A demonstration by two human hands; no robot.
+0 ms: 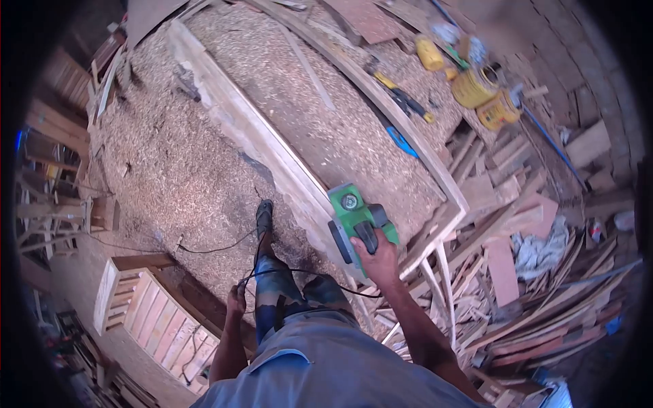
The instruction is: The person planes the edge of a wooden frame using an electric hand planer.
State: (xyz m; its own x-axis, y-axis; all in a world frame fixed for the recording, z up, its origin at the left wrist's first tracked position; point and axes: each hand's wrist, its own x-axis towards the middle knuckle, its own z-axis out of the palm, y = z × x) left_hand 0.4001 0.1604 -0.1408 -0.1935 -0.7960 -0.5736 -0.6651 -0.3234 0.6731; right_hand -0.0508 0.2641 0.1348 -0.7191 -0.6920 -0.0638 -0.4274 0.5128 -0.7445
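Observation:
A green power planer (350, 211) rests at the near end of a long pale plank (258, 136), which lies lengthwise on a shavings-covered bench. My right hand (379, 260) is wrapped round the planer's black handle. Lower and to the left, beside my leg, my left hand (236, 299) is closed on a black power cord (320, 274). The cord loops across in front of my legs towards my right forearm. The planer's underside is hidden.
Yellow containers (474, 88), pliers (408, 102) and a blue tool (401, 141) lie on the right of the bench. Scrap wood (503, 265) and a cloth (542, 248) are heaped at right. A slatted wooden piece (166, 326) stands lower left. Shavings (170, 163) cover the floor.

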